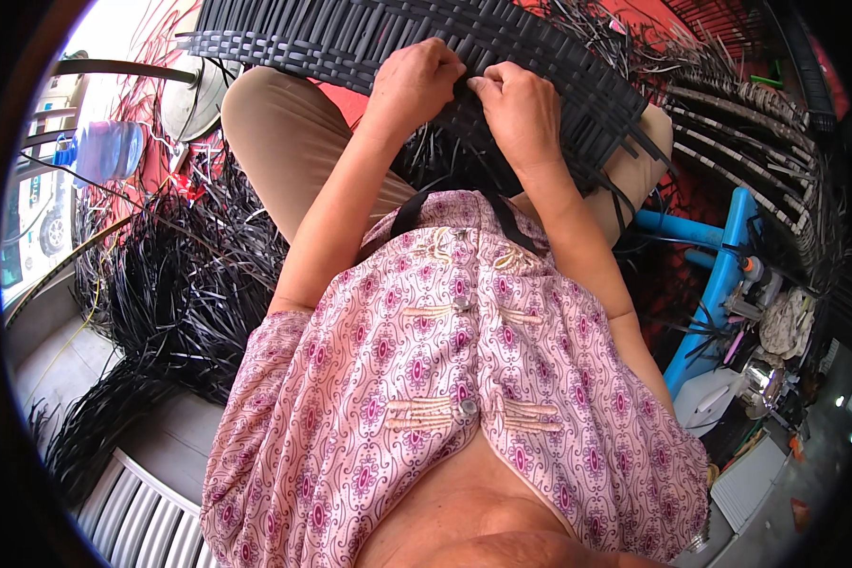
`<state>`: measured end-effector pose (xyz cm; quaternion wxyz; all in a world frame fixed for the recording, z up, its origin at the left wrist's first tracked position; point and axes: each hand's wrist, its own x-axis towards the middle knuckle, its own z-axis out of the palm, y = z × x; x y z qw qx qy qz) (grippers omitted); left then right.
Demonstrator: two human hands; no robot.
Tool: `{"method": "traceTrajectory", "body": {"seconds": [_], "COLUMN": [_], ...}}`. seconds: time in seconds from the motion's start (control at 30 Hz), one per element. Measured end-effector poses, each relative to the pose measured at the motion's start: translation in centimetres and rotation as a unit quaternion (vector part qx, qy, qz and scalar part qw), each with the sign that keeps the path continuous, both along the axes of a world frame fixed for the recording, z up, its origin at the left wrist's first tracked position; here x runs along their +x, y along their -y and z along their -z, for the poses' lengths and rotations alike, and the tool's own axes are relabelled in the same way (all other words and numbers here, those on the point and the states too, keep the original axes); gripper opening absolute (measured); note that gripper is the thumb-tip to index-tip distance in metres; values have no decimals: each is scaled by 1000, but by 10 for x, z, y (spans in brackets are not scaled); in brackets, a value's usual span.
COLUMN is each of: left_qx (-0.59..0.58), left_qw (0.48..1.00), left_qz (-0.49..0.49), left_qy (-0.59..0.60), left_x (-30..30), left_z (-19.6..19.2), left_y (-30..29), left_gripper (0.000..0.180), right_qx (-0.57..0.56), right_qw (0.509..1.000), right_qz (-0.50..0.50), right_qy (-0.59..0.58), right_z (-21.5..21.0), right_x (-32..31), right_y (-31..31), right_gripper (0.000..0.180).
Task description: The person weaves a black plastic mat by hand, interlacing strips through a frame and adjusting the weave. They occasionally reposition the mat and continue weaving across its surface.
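Observation:
Across my lap lies a woven panel [298, 49] of dark grey plastic strips, its weave dense along the near edge with loose strip ends at the right. My left hand [420, 83] is closed, with curled fingers against the panel's near edge. Just to the right, my right hand [523, 106] pinches at the same edge with thumb and forefinger. The fingertips of the two hands are a short gap apart. What exactly lies between the fingers, a single strip or the edge itself, is mostly hidden by the hands.
A big heap of loose black strips [189, 275] fills the left side. Beyond it is a large clear bottle [112, 150]. At right stand a blue frame [715, 289] and several curved, wrapped rods [743, 142]. A white slatted piece [142, 516] lies at lower left.

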<state>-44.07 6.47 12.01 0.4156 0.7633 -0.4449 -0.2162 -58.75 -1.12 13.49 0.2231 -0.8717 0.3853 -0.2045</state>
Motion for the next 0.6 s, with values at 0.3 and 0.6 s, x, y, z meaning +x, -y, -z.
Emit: {"method": "traceTrajectory", "body": {"seconds": [0.3, 0.6], "left_qx": [-69, -125], "left_qw": [992, 986], "left_qz": [4, -54], "left_qy": [-103, -101], "left_x": [26, 27], "left_z": [-38, -18], "left_y": [-40, -18], "left_gripper": [14, 19], "right_qx": [-22, 275], "right_qw": [973, 906], "right_qz": [-107, -43], "right_qy": [203, 320], "right_z": [-17, -5], "right_x": [5, 13], "right_y": [-7, -5], "right_gripper": [34, 14]}}
